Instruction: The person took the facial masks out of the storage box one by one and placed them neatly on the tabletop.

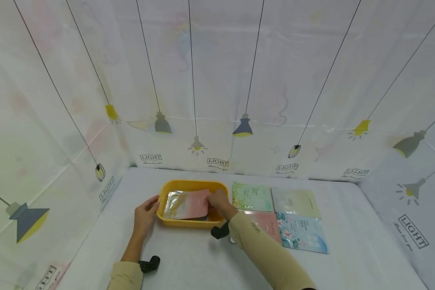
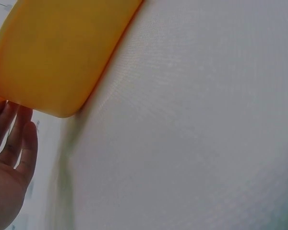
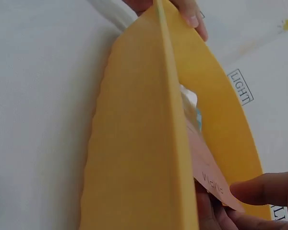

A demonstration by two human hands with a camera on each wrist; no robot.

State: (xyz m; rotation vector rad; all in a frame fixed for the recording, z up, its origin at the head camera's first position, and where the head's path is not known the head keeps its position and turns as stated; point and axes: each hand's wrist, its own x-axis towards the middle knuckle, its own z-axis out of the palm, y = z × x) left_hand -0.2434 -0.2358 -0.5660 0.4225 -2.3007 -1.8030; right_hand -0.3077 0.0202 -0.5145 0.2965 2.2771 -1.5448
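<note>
A yellow plastic basket (image 1: 193,223) stands on the table, and my left hand (image 1: 145,215) grips its left end. In the left wrist view the fingers (image 2: 12,139) of that hand lie against the basket's outer wall; in the right wrist view its digits reach over the rim. My right hand (image 1: 219,200) is inside the basket's right side. It pinches the edge of a pink sheet mask packet (image 1: 193,203), with the thumb (image 3: 264,188) above and the other fingers beneath. Shiny silver shows at the packet's left end. Something dark lies partly hidden under it.
Right of the basket lie a green floral packet (image 1: 251,197), a pale yellow-green packet (image 1: 297,201), a blue floral packet (image 1: 301,231) and another pink packet (image 1: 264,223), partly covered by my right sleeve. A lamp-patterned curtain (image 1: 217,80) borders the white table (image 1: 188,262).
</note>
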